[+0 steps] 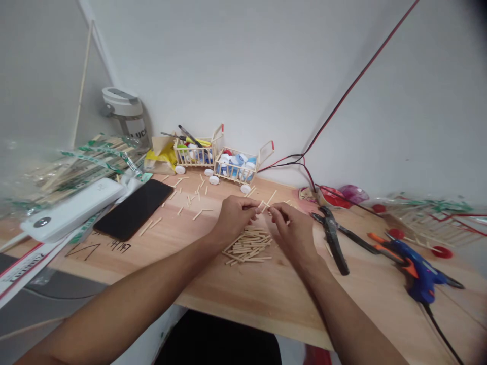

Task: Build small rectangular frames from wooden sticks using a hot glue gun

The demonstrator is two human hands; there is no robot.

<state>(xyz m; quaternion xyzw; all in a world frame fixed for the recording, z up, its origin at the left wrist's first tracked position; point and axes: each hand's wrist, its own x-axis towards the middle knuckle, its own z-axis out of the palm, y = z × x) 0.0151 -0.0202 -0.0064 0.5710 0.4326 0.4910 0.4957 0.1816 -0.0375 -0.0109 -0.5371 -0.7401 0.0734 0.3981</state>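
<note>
My left hand [239, 215] and my right hand [291, 223] meet over the middle of the wooden table. Between their fingertips are short thin wooden sticks [265, 205], pinched from both sides; whether these are joined I cannot tell. Just below my hands lies a pile of short wooden sticks [249, 247]. Behind them stand two small carts made of sticks, the nearer cart [236, 170] holding blue and white bottle caps, the farther cart [196, 152] holding caps and pens. More cut sticks [197, 215] are scattered to the left of my left hand.
A black phone [134, 209] and a white power strip [74, 209] lie at left, before bagged sticks [91, 162]. On the right are black-handled pliers [333, 241] and a blue glue gun [416, 271] with its cord. Red and black wires [342, 99] run down the wall.
</note>
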